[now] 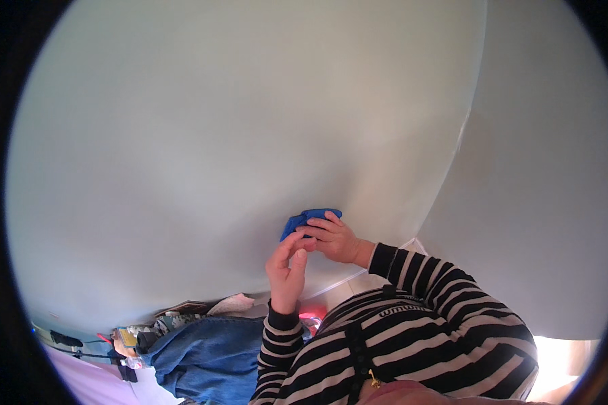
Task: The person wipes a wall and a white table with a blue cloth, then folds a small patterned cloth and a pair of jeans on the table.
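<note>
A folded blue cloth (304, 219) lies against the pale wall (243, 126), a little below the middle of the view. My right hand (337, 240) has its fingers spread over the cloth and presses it to the wall. Just left of it, my left hand (289, 263) is raised with thumb and fingers apart. Its fingertips come close to the cloth's lower edge and the right fingers; whether they touch the cloth is hard to tell. Nothing shows in the left palm.
Blue jeans (207, 349) lie at the lower left among clothes, a pink cloth (231, 304) and a clear plastic bottle (133, 362). A red object (312, 313) sits by my left sleeve. The wall meets a second wall (527, 202) in a corner at the right.
</note>
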Demonstrator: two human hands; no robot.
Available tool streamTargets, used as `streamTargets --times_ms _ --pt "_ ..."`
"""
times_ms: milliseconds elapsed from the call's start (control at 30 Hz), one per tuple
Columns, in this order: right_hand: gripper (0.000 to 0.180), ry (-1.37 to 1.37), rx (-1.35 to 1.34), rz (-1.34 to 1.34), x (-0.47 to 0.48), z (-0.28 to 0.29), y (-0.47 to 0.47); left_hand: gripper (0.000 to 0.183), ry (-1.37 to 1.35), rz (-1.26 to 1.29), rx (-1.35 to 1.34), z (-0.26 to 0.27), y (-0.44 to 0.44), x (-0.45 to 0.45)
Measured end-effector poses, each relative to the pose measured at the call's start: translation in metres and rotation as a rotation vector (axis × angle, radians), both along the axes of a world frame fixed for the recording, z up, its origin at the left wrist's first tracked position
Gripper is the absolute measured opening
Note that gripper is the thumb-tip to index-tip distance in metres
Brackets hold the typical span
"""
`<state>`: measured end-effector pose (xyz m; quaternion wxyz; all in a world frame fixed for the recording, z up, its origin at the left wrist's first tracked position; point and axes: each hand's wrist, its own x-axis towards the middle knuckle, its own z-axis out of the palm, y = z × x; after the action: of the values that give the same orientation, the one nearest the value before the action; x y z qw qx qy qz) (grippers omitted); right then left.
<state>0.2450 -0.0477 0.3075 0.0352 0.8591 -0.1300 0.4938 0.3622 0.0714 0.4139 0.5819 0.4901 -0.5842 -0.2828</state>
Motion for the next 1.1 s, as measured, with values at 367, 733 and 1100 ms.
streamTargets --times_ms 367,733,1100 --pt "0.037 -0.101 -0.149 -0.239 -0.157 0.03 -0.097 0.029 0.043 0.04 0.023 -0.005 -0.022 -0.046" --pt "0.048 -0.651 -0.018 -0.587 -0.222 0.111 -0.155 0.027 0.015 0.001 0.044 -0.001 -0.038 -0.076" --pt "0.035 -0.189 -0.169 -0.195 -0.065 0.093 -0.063 0.028 0.074 0.141 0.038 0.01 -0.002 -0.042"
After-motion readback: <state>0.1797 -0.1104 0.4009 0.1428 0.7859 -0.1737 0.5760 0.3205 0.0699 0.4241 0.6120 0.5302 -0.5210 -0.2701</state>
